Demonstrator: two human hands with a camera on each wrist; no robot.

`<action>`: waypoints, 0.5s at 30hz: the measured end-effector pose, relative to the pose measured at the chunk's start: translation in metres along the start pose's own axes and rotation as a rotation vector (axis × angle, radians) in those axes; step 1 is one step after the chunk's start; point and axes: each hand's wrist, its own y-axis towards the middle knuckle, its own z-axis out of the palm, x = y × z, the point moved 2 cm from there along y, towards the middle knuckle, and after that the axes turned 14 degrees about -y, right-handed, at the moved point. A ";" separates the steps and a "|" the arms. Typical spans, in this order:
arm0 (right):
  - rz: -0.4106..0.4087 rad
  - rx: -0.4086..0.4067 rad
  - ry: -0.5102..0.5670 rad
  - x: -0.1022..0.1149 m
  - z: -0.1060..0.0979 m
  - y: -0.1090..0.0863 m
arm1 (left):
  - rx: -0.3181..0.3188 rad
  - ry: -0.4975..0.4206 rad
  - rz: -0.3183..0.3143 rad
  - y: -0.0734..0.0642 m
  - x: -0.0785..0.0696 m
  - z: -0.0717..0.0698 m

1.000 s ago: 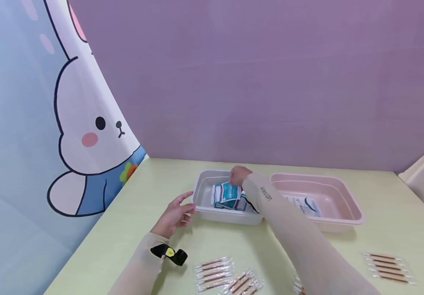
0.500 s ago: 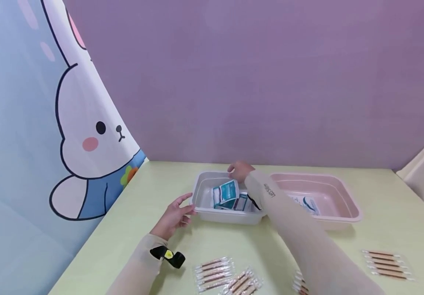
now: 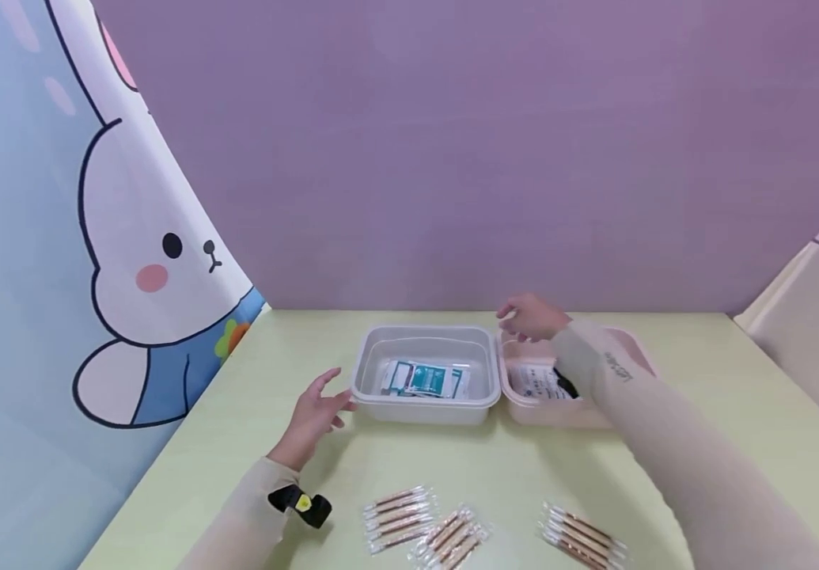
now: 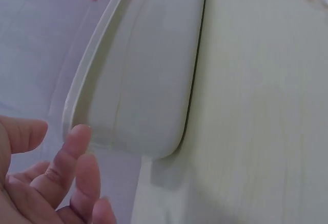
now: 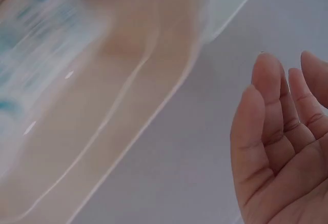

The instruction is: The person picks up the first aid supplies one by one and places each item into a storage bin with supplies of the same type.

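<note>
My left hand (image 3: 315, 418), fingers spread, is at the left end of a pale grey plastic basin (image 3: 419, 413), its fingertips by the rim; the left wrist view shows nothing held. Teal-and-white flat packets (image 3: 429, 381) lie on the basin floor. Over the back left part of a pink basin (image 3: 547, 415) hovers my right hand (image 3: 533, 318), loosely bent and holding nothing, as the right wrist view (image 5: 284, 147) confirms by showing the hand's bare palm. A white packet with print (image 3: 539, 382) lies inside the pink basin, partly covered by my right wrist and sleeve.
Along the front of the pale yellow table (image 3: 352, 514) lie bundles of cotton swabs in clear wrap: one at left (image 3: 398, 518), one beside it (image 3: 452, 540), another further right (image 3: 583, 538). A purple backdrop (image 3: 452, 158) rises behind the basins.
My right hand has let go of the teal packet and moved right, from the grey basin to above the pink one. The teal packets now lie flatter. My left hand has stayed by the rim.
</note>
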 end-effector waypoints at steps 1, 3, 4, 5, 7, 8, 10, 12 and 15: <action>0.014 0.000 -0.004 -0.008 -0.003 -0.004 | -0.008 0.018 0.014 -0.001 0.000 -0.004; 0.047 -0.004 -0.012 -0.024 -0.009 -0.012 | -0.016 0.055 0.036 -0.004 0.001 -0.010; 0.063 -0.008 -0.014 -0.032 -0.011 -0.016 | -0.016 0.071 0.045 -0.005 0.001 -0.013; 0.083 -0.009 -0.017 -0.040 -0.013 -0.020 | -0.014 0.086 0.054 -0.006 0.002 -0.016; 0.106 -0.016 -0.023 -0.054 -0.018 -0.028 | -0.008 0.114 0.073 -0.009 0.004 -0.020; 0.115 -0.016 -0.026 -0.061 -0.020 -0.032 | -0.005 0.126 0.081 -0.010 0.005 -0.022; 0.123 -0.023 -0.036 -0.073 -0.024 -0.041 | 0.007 0.149 0.089 -0.012 0.005 -0.025; 0.133 -0.026 -0.043 -0.086 -0.027 -0.049 | 0.027 0.179 0.089 -0.014 0.005 -0.027; 0.149 -0.022 -0.047 -0.102 -0.032 -0.061 | 0.083 0.238 0.081 -0.017 0.005 -0.029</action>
